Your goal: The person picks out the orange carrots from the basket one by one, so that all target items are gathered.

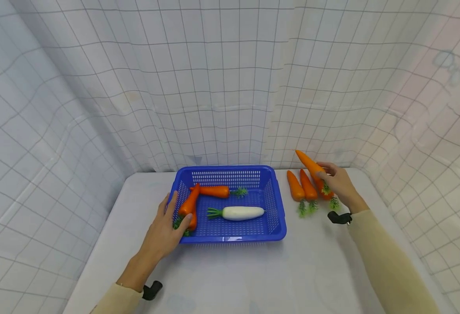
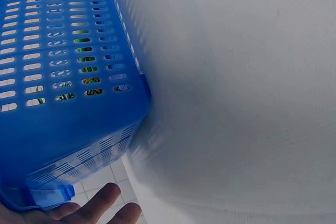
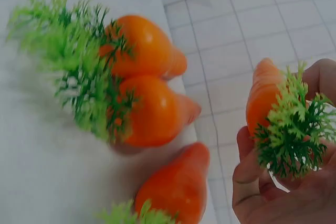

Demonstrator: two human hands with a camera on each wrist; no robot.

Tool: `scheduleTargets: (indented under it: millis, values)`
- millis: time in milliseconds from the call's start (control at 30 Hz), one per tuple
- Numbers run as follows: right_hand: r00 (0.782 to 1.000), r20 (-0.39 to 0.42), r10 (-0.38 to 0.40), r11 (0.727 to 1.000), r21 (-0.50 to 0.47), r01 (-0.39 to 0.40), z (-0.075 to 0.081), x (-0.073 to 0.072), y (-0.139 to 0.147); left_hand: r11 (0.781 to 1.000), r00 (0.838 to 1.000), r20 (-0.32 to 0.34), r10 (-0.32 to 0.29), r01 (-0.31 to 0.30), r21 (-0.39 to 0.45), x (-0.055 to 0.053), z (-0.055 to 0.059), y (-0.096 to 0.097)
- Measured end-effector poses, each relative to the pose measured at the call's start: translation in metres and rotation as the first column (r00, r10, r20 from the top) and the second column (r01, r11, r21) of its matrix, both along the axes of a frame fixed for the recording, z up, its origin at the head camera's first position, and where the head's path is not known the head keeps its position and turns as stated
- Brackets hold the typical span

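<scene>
Within right hand point(image 1: 340, 184), tapered carrot point(image 1: 309, 164)

The left arm in a beige sleeve point(image 1: 120, 298) rises from the lower left of the head view; its bare left grip point(image 1: 165, 231) extends straight fingers, thumb spread. The right arm, beige-sleeved point(image 1: 386, 261), slants up from the lower right, its bare right grip point(image 1: 337, 183) curled and pinching.

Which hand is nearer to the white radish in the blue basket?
Left. The left hand is at the left side of the basket, toward the leafy end of the radish; the right hand is farther off, right of the basket, holding a carrot.
</scene>
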State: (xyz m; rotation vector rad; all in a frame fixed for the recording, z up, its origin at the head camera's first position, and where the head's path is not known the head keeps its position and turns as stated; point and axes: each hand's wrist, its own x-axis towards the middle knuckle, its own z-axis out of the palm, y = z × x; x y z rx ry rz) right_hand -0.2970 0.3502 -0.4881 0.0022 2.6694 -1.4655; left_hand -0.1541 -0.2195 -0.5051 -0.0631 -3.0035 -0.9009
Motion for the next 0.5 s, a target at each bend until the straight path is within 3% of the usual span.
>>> scheduleTargets:
  millis: [300,500]
  values:
    - [0.989,-0.004,-0.151,0.988,0.018,0.151,-0.018,0.008,0.025,1.000,1.000,-0.007,-0.009,0.009,-0.002,0.001,0.002,0.002]
    - [0.981,0.044,-0.190,0.982,0.018,0.190,-0.026,0.012,0.036,1.000,1.000,-0.008,-0.005,0.005,-0.002,0.001,0.002,0.001]
